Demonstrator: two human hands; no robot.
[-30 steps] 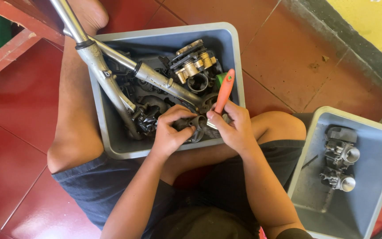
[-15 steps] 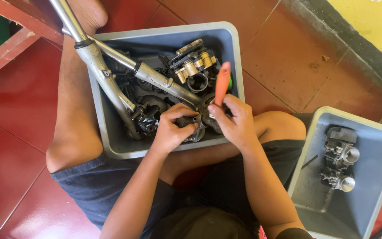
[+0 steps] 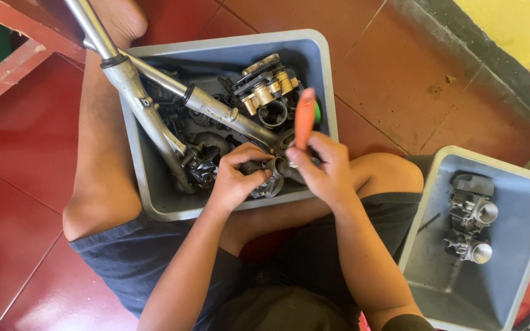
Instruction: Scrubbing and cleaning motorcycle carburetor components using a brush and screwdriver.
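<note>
I sit on the floor with a grey plastic bin (image 3: 154,202) between my legs. My left hand (image 3: 235,178) grips a small dark metal engine part (image 3: 270,175) at the bin's near edge. My right hand (image 3: 320,168) holds a screwdriver with an orange handle (image 3: 305,116) almost upright, its tip hidden at the part. The two hands touch over the part.
A silver tubular frame piece (image 3: 148,104) and a brass-coloured carburettor (image 3: 268,92) lie in the bin. A second grey bin (image 3: 522,208) at right holds a metal carburettor (image 3: 470,224). Red tiled floor all round; a red wooden bench (image 3: 7,67) at top left; wall base at top right.
The orange handle has swung from leaning right to nearly upright, and my right hand has shifted slightly left on the part. My left hand keeps its grip.
</note>
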